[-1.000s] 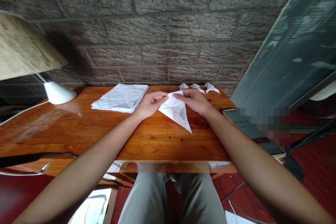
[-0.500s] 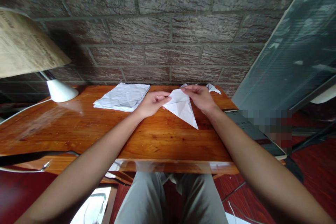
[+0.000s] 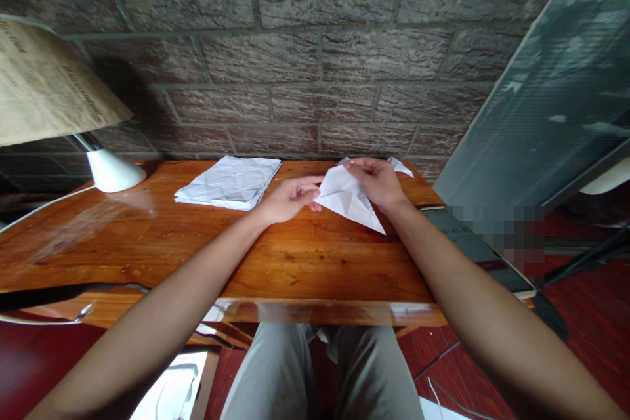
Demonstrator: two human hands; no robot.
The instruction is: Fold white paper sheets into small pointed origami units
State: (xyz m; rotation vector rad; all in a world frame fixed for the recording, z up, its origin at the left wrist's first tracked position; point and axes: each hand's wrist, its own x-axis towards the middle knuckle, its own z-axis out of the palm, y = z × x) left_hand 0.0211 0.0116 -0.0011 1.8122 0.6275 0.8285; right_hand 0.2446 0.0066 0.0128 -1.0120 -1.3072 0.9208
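Note:
Between my two hands is a folded piece of white paper [image 3: 350,197], with creases across it and a long point aimed down and to the right. My left hand [image 3: 291,198] pinches its left corner between thumb and fingers. At the upper right edge, my right hand [image 3: 378,180] grips the paper, thumb on the near face. Other folded paper pieces [image 3: 401,167] lie by the wall behind my right hand, partly hidden by it. Left of my hands rests a stack of creased white sheets [image 3: 229,182].
A lamp with a white base [image 3: 115,170] stands at the left of the wooden table [image 3: 315,269]. The brick wall [image 3: 295,56] rises behind. A dark flat device [image 3: 472,243] lies along the right edge, partly under a blurred patch. A black strap [image 3: 73,290] crosses the front left.
The folded paper has turned, its long point swinging right and slightly up. My left hand has shifted slightly right with its corner; my right hand has barely moved.

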